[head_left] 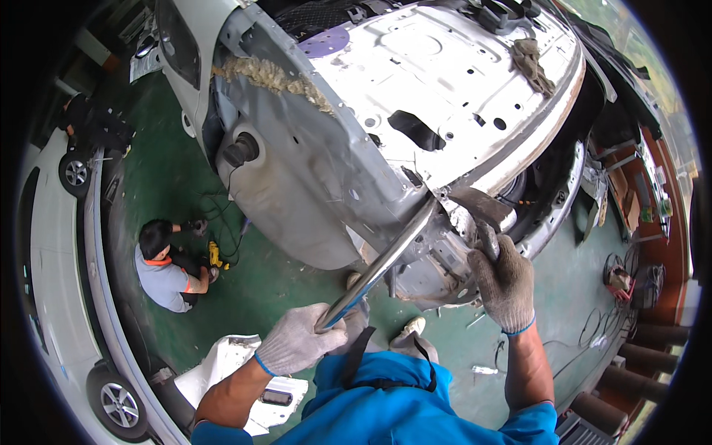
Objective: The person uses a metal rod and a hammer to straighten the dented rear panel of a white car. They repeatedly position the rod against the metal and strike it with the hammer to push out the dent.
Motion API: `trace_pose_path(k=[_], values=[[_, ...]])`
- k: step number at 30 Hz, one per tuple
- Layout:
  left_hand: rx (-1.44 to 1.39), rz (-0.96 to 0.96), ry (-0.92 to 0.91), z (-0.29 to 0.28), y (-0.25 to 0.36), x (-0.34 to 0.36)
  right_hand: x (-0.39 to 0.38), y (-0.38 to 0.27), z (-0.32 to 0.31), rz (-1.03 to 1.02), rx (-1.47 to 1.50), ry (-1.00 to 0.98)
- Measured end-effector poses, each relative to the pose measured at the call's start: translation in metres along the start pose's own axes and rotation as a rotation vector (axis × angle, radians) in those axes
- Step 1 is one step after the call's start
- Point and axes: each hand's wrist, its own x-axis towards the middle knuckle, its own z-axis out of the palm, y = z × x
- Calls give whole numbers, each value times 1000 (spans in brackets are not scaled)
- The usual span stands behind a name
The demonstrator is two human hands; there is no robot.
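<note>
My left hand point(300, 340), in a grey knit glove, is closed around the lower end of a long shiny metal bar point(382, 267). The bar slants up and to the right, its far end against the torn rear corner point(437, 274) of a stripped car body point(326, 185). My right hand point(504, 285), gloved alike, grips a hammer point(483, 208) by its handle. The hammer's heavy dark head is beside the bar's upper end; whether they touch I cannot tell. Bent, ragged sheet metal lies just below the head.
Across the white car floor panel point(445, 67) lie a worn glove point(530, 67) and a purple disc point(324, 42). A co-worker point(167, 267) crouches at left by a yellow power tool point(215, 254). Cut white panels point(222, 371) lie near my left arm; cables point(593, 326) trail at right.
</note>
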Motion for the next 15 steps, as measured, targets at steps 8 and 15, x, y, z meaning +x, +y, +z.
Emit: trace_pose_path(k=[8,15], values=[[-37,-17,2,3,-10,7,9,-11,-4,-100,-64,13],[-71,41,31,7,-16,11,18,-17,-4,-140,-324,-90]])
